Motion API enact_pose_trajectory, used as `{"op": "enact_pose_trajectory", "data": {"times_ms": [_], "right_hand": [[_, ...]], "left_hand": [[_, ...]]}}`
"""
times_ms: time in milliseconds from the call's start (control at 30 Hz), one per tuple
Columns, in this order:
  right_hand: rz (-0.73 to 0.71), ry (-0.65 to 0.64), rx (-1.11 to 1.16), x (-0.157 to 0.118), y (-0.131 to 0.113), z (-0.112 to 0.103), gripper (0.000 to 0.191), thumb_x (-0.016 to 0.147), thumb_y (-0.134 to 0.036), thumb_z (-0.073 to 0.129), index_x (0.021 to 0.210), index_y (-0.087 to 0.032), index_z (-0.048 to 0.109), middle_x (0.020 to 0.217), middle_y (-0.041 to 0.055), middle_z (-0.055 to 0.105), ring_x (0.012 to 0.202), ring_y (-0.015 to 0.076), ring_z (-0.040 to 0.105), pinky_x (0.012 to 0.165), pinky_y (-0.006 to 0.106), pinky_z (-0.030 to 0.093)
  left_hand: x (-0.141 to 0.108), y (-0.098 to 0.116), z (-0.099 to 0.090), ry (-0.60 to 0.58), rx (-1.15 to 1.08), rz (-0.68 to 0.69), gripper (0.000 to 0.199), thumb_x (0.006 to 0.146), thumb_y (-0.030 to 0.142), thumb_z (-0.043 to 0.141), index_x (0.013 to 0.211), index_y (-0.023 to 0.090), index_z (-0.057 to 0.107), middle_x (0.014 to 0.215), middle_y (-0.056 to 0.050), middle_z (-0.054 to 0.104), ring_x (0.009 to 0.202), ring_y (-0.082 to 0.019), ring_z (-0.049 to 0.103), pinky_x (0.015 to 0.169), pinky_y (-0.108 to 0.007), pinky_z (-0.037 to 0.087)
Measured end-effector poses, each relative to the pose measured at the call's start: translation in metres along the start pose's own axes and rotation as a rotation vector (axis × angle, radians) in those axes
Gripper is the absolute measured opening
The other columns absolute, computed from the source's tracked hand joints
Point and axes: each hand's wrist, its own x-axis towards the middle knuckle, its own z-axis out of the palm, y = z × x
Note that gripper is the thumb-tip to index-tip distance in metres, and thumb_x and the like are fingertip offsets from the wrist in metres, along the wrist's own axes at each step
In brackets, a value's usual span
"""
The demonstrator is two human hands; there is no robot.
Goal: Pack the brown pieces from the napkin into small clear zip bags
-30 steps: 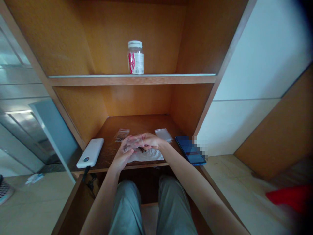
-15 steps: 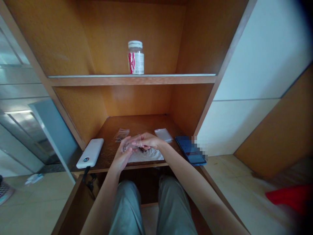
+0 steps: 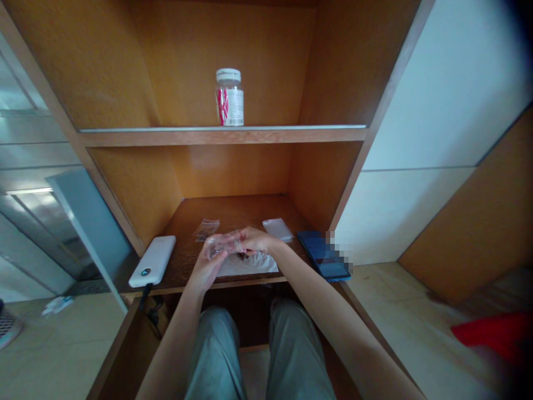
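Note:
A clear, crinkled plastic bag (image 3: 225, 243) with reddish marks spans both hands over the lower shelf. My left hand (image 3: 208, 266) is closed on the bag's left end, thumb in front. At its other end, my right hand (image 3: 256, 241) grips the bag with bent fingers. Below them a white crumpled sheet (image 3: 262, 264), like tissue, lies at the shelf's front edge. Small dark items (image 3: 243, 256) show just under my right fingers, too small to name. A small clear zip bag (image 3: 206, 229) lies behind my left hand. Several flat clear bags (image 3: 278, 229) lie behind my right wrist.
On the left of the shelf lies a white power bank (image 3: 153, 261) with a black cable. A dark phone (image 3: 322, 255) lies at the right front corner. The upper shelf holds a white-capped jar (image 3: 230, 100). An open drawer (image 3: 120, 344) surrounds my knees.
My right hand has drawn slightly back from my left, so more of the clear bag shows between them. Everything on the shelves stays put.

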Motion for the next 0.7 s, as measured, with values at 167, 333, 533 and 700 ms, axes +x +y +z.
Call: {"op": "enact_pose_trajectory", "data": {"times_ms": [167, 333, 533, 700], "right_hand": [[-0.012, -0.024, 0.087, -0.001, 0.001, -0.002, 0.020, 0.071, -0.032, 0.059, 0.068, -0.012, 0.061, 0.042, -0.0079, 0.042, 0.031, 0.0014, 0.027, 0.032, 0.017, 0.015], [-0.016, 0.027, 0.174, -0.011, -0.001, -0.015, 0.026, 0.070, -0.037, 0.061, 0.078, -0.013, 0.061, 0.045, -0.0078, 0.044, 0.033, 0.0015, 0.027, 0.032, 0.017, 0.015], [-0.135, 0.668, 0.371, -0.004, 0.016, -0.023, 0.036, 0.071, -0.045, 0.057, 0.079, -0.011, 0.062, 0.050, -0.0038, 0.047, 0.038, 0.0044, 0.038, 0.036, 0.018, 0.024], [-0.129, 0.980, 0.470, 0.018, 0.043, -0.011, 0.042, 0.078, -0.046, 0.042, 0.097, -0.012, 0.059, 0.101, 0.0118, 0.062, 0.088, 0.0150, 0.059, 0.071, 0.024, 0.045]], "left_hand": [[0.001, 0.001, 0.001, 0.005, -0.023, 0.007, 0.036, 0.065, 0.017, 0.068, 0.099, 0.023, 0.055, 0.108, -0.005, 0.060, 0.099, -0.018, 0.058, 0.091, -0.037, 0.041], [0.001, 0.002, 0.001, 0.015, -0.066, 0.031, 0.031, 0.068, 0.018, 0.066, 0.097, 0.023, 0.055, 0.110, -0.004, 0.060, 0.104, -0.020, 0.056, 0.096, -0.039, 0.038], [0.001, 0.004, 0.001, 0.037, -0.072, 0.004, 0.030, 0.067, 0.019, 0.067, 0.095, 0.023, 0.056, 0.113, -0.005, 0.060, 0.105, -0.021, 0.056, 0.097, -0.040, 0.036], [0.001, 0.003, 0.000, 0.004, -0.085, 0.010, 0.029, 0.069, 0.016, 0.065, 0.095, 0.022, 0.056, 0.112, -0.005, 0.060, 0.107, -0.021, 0.054, 0.099, -0.041, 0.034]]}}
